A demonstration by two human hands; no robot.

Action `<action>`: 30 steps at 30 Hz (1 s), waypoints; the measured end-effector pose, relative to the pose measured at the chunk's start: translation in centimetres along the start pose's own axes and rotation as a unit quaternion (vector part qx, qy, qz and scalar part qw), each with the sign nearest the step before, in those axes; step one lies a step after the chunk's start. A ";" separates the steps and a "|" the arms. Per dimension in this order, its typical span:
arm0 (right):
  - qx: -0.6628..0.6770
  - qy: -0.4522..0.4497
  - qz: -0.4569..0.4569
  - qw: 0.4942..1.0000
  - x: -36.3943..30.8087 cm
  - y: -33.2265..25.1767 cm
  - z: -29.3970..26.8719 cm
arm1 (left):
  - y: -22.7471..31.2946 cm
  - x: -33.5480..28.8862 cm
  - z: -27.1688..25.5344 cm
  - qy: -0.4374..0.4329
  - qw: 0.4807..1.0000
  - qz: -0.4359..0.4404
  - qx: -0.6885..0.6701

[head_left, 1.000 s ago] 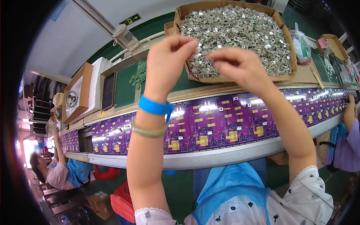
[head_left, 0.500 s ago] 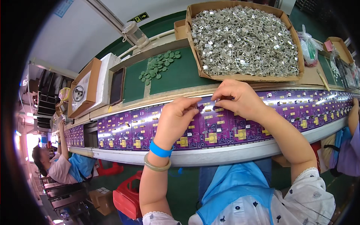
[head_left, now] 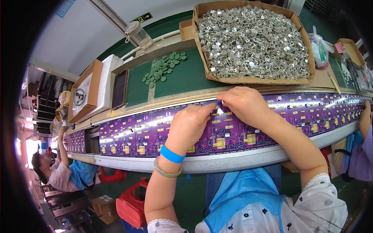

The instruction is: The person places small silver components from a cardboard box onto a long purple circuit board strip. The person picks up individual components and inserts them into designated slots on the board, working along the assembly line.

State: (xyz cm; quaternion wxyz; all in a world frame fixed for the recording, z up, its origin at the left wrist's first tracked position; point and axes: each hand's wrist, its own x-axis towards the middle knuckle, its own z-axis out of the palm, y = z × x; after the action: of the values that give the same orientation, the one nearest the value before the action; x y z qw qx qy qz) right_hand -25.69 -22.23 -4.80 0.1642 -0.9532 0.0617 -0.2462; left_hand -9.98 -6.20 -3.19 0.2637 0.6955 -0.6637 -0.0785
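Closest to the camera there's a blue apron [head_left: 241, 198] over a white patterned shirt, and both forearms reach up from it onto the purple circuit board strip [head_left: 128, 134] that runs across the whole line. I'll use that strip as the landmark. The left hand [head_left: 190, 124] lies on top of the strip with its fingers curled and the index tip pushed toward the far edge; on that wrist sit a blue band [head_left: 171, 154] and a pale green bangle [head_left: 166, 171]. The right hand [head_left: 244, 105] rests just beside it on the strip, fingers pinched narrow at the same spot near the far edge, fingertips of both hands almost touching. Something tiny seems to be pinched there, but it's too small to tell what. Beyond the strip is a green shelf with a scatter of round green discs [head_left: 163, 68], and to the right of those a big cardboard box [head_left: 248, 79] heaped with small shiny metal parts [head_left: 252, 39]. Off at the left end of the strip another person's arm [head_left: 62, 145] reaches up to it.
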 end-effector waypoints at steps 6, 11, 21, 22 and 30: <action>-0.050 -0.023 -0.017 0.998 -0.1 -0.3 -0.1 | 0.1 0.0 -0.3 0.014 1.000 -0.009 -0.018; -0.031 -0.021 -0.009 0.999 -0.3 0.0 0.4 | -0.1 0.7 -1.3 0.067 0.996 -0.036 -0.050; -0.082 0.126 0.081 0.985 0.6 2.2 -6.3 | 3.1 9.0 -1.7 0.172 0.983 0.060 -0.004; -0.109 0.146 0.109 0.977 0.5 3.6 -7.2 | 3.5 10.1 -1.4 0.171 0.982 0.076 0.009; -0.193 0.150 0.154 0.957 1.7 9.6 -9.3 | 5.1 17.8 4.9 0.106 0.993 -0.038 0.043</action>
State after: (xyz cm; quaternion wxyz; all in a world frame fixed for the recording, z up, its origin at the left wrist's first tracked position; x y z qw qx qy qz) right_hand -29.08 -34.19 0.35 0.0023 -0.8980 0.2780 -0.3411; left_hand -14.80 -24.58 -0.63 0.2988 0.7356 -0.6078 0.0141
